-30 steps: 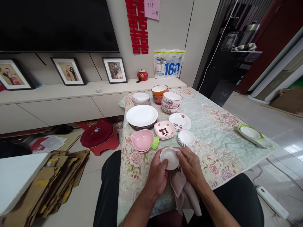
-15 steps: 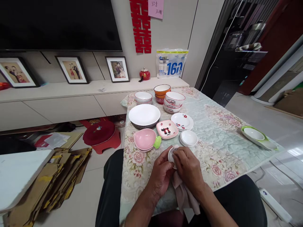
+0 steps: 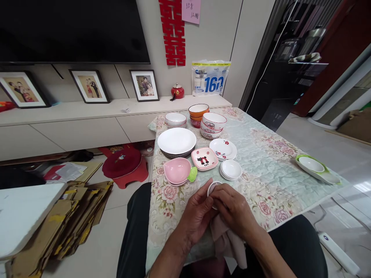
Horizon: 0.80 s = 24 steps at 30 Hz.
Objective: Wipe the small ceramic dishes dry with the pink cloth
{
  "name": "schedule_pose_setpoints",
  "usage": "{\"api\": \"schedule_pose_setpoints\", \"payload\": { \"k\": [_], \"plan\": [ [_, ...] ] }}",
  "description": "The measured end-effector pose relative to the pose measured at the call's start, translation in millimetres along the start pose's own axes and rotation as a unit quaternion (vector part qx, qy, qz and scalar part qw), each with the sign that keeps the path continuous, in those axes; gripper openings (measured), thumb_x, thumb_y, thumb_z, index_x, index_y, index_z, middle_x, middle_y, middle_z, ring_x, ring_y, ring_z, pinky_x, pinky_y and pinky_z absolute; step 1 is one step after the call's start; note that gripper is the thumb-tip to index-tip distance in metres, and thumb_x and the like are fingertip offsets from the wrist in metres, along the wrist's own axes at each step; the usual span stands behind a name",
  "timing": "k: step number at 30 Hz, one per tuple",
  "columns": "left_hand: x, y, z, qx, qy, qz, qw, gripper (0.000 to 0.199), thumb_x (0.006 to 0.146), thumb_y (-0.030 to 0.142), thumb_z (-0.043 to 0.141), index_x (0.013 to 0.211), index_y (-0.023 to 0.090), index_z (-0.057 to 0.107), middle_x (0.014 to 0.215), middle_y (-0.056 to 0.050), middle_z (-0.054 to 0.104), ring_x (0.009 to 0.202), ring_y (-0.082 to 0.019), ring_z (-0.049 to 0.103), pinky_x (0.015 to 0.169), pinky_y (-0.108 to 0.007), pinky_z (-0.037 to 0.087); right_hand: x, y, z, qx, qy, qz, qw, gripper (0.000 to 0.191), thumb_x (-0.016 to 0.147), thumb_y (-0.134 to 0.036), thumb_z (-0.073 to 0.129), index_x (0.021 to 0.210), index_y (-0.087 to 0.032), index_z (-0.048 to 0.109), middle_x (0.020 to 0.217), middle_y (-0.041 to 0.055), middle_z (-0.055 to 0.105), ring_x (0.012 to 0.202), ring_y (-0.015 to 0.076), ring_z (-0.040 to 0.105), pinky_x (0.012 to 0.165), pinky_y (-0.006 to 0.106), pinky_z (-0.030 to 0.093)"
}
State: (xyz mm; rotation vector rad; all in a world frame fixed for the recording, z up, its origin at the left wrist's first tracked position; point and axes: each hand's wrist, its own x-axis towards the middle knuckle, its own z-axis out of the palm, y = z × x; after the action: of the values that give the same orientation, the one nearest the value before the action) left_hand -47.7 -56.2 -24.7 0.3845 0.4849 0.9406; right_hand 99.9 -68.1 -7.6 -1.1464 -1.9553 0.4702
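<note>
A small white dish (image 3: 212,188) is held upright near the table's front edge. My left hand (image 3: 199,210) grips its left side, thumb across the front. My right hand (image 3: 233,204) is closed at the dish's inner face, with a pale pinkish cloth (image 3: 227,241) hanging below it; the fingers hide most of the dish. Just beyond stands a stack of small white saucers (image 3: 231,170). Beside it are square pink cat dishes (image 3: 204,158) and pink dishes with a green leaf handle (image 3: 177,171).
Farther back sit large white plates (image 3: 176,141), flowered plates (image 3: 223,148), white bowls (image 3: 213,121) and orange bowls (image 3: 198,111). A green-edged dish (image 3: 315,168) lies near the right edge of the flowered tablecloth (image 3: 261,170). Left on the floor are a red stool (image 3: 124,166) and flattened cardboard (image 3: 66,220).
My right hand has shifted around the small dish, its fingers now covering more of the inner face. The hanging cloth has swung slightly lower. The stacks on the table have not moved.
</note>
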Motion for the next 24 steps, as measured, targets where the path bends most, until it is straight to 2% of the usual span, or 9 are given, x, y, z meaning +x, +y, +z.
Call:
{"api": "schedule_pose_setpoints", "payload": {
  "k": [4,6,12,14,16,18,19,22,24],
  "plan": [
    [0.0,-1.0,1.5,0.031,0.011,0.003,0.999,0.06,0.068,0.028,0.088,0.125,0.028,0.068,0.143,-0.008,0.058,0.118,-0.026,0.06,0.091,-0.035,0.051,-2.0,4.0,9.3,-0.117,0.107,0.007,0.987,0.02,0.095,-0.013,0.048,0.103,-0.022,0.064,0.099,0.0091,0.064,0.095,0.0216,0.063,0.082,0.035,0.053],
    [-0.4,-1.7,2.3,0.036,0.013,0.009,0.999,0.061,0.066,0.027,0.089,0.123,0.029,0.069,0.143,-0.007,0.057,0.119,-0.026,0.059,0.091,-0.035,0.051,-1.5,3.5,11.4,-0.127,0.125,0.022,0.984,0.019,0.095,-0.013,0.047,0.101,-0.022,0.064,0.095,0.0083,0.065,0.091,0.0212,0.063,0.079,0.034,0.053],
    [-1.0,-0.4,4.3,0.032,0.02,0.027,0.999,0.054,0.068,0.028,0.088,0.119,0.024,0.07,0.119,-0.007,0.069,0.099,-0.021,0.066,0.089,-0.035,0.051,0.7,0.3,5.9,0.06,0.024,0.058,0.996,0.014,0.089,-0.013,0.057,0.093,-0.023,0.065,0.086,0.0006,0.067,0.077,0.0156,0.065,0.069,0.027,0.052],
    [-0.9,0.0,5.1,0.04,0.004,0.029,0.999,0.052,0.069,0.029,0.087,0.117,0.02,0.07,0.111,-0.009,0.071,0.096,-0.021,0.066,0.086,-0.032,0.05,-0.9,2.3,5.2,0.089,0.066,0.063,0.992,0.011,0.09,-0.016,0.06,0.094,-0.023,0.066,0.088,0.001,0.068,0.079,0.0161,0.065,0.071,0.027,0.052],
    [-0.8,-0.6,5.8,0.051,-0.007,0.032,0.998,0.052,0.069,0.027,0.087,0.118,0.018,0.069,0.109,-0.009,0.071,0.097,-0.021,0.065,0.087,-0.03,0.049,-3.2,4.1,5.1,0.066,0.152,0.051,0.985,0.012,0.091,-0.016,0.06,0.098,-0.023,0.066,0.093,0.0029,0.068,0.086,0.0176,0.065,0.075,0.029,0.053],
    [-1.3,-2.1,6.8,0.068,-0.013,0.038,0.997,0.053,0.069,0.024,0.086,0.118,0.02,0.069,0.11,-0.008,0.072,0.1,-0.02,0.065,0.089,-0.03,0.048,-4.8,4.2,4.1,0.024,0.198,0.017,0.98,0.019,0.091,-0.013,0.058,0.105,-0.023,0.067,0.098,0.005,0.068,0.092,0.0189,0.065,0.079,0.031,0.053],
    [-1.8,-2.8,7.4,0.08,-0.018,0.044,0.996,0.052,0.069,0.023,0.086,0.118,0.021,0.069,0.111,-0.008,0.072,0.101,-0.021,0.064,0.09,-0.031,0.047,-5.1,3.7,3.2,0.006,0.19,-0.008,0.982,0.024,0.092,-0.011,0.056,0.11,-0.023,0.067,0.101,0.0062,0.068,0.095,0.0196,0.065,0.081,0.032,0.054],
    [-4.0,-3.1,10.1,0.132,-0.032,0.078,0.988,0.04,0.073,0.024,0.082,0.111,0.021,0.071,0.115,-0.007,0.07,0.111,-0.024,0.061,0.096,-0.034,0.045,-3.9,1.2,0.0,-0.039,0.106,-0.086,0.99,0.04,0.093,-0.008,0.047,0.125,-0.025,0.063,0.116,0.01,0.066,0.103,0.0218,0.064,0.085,0.037,0.055],
    [-5.3,-2.0,11.4,0.162,-0.038,0.093,0.982,0.035,0.076,0.025,0.08,0.109,0.02,0.072,0.117,-0.008,0.069,0.117,-0.026,0.057,0.1,-0.035,0.043,-2.5,1.1,-0.8,-0.072,0.072,-0.109,0.989,0.045,0.094,-0.007,0.043,0.131,-0.025,0.06,0.121,0.0111,0.066,0.101,0.0224,0.064,0.084,0.039,0.056]
  ]
}}
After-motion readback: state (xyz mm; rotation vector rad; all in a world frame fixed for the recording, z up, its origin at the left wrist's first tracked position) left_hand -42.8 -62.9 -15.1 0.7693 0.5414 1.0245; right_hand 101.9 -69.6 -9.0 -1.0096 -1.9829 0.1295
